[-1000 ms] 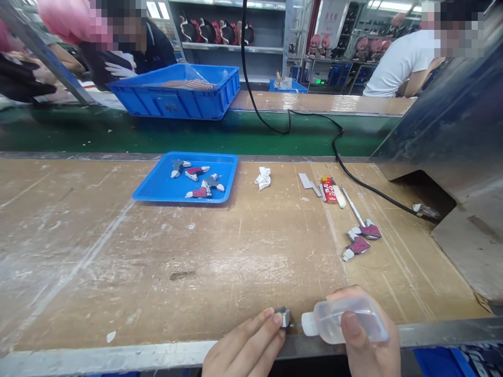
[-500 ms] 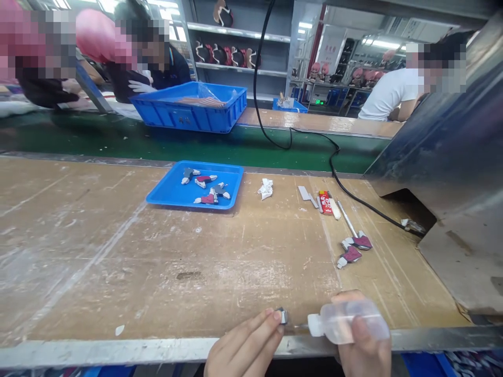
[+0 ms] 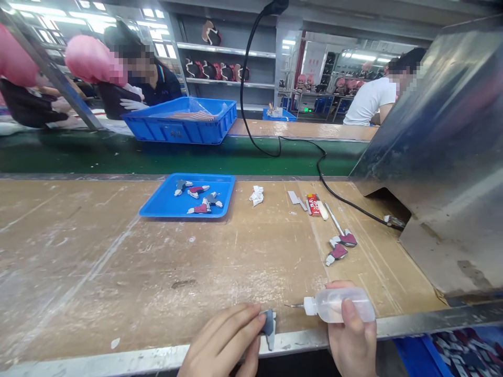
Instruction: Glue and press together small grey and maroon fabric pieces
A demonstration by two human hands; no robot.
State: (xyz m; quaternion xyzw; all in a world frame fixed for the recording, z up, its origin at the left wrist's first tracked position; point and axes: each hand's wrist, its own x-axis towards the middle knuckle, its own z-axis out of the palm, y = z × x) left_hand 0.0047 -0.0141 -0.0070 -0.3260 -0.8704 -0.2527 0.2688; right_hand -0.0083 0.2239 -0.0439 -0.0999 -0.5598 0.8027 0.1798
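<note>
Near the table's front edge, my left hand (image 3: 226,343) pinches a small grey and white piece (image 3: 269,325) between thumb and fingers. My right hand (image 3: 351,335) is wrapped round a translucent squeeze bottle (image 3: 334,306) with a white cap. The bottle lies sideways, its thin metal needle tip (image 3: 293,305) pointing left, a short gap away from the grey piece. Two maroon and white pieces (image 3: 338,253) rest on the table beyond the bottle. A blue tray (image 3: 157,206) further back holds several maroon, grey and white pieces.
Crumpled white tissue (image 3: 257,196), a red packet (image 3: 313,204) and a metal rod (image 3: 334,218) lie on the table. A black cable (image 3: 349,201) runs to a metal housing (image 3: 444,209) at right. A blue crate (image 3: 176,131) stands behind; people sit beyond. Loose pieces fill a bin (image 3: 416,351) below right.
The view has shifted. The piece in my left hand is turned, showing more of its grey side and a white end pointing down. The bottle's needle tip now shows clearly, apart from the piece.
</note>
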